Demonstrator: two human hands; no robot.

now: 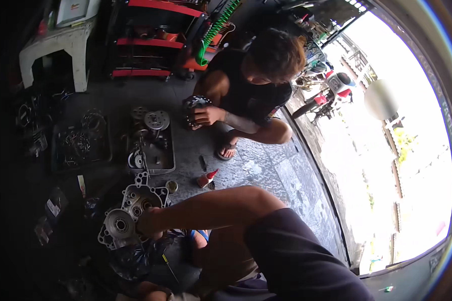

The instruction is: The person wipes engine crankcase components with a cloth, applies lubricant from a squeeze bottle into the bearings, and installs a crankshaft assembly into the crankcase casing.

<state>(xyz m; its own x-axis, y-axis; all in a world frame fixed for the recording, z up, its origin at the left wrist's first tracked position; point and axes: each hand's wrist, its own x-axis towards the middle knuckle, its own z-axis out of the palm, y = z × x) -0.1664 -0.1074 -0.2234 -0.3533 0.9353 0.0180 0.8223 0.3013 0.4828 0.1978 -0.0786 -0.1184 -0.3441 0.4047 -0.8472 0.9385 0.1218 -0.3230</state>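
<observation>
My right hand [149,223] reaches down over an open metal engine casing half [119,224] with round bearings set in it. The fingers look curled at the casing's inner edge; their tips and whatever they grip are hidden. At the bottom edge, part of my left hand [153,292] shows in shadow, its fingers too dark and cut off to read. A thin screwdriver with a yellow handle [165,259] lies between my hands, beside crumpled dark plastic [130,261]. A small round tin [172,186] stands just past the casing.
Opposite, a co-worker [251,85] squats, holding a dark round part [197,103]. Trays of gears [174,150] and small metal parts [80,143] lie ahead. A red-capped bottle [206,179] is on the floor. Behind are a red tool cart [148,43] and a white stool [60,42].
</observation>
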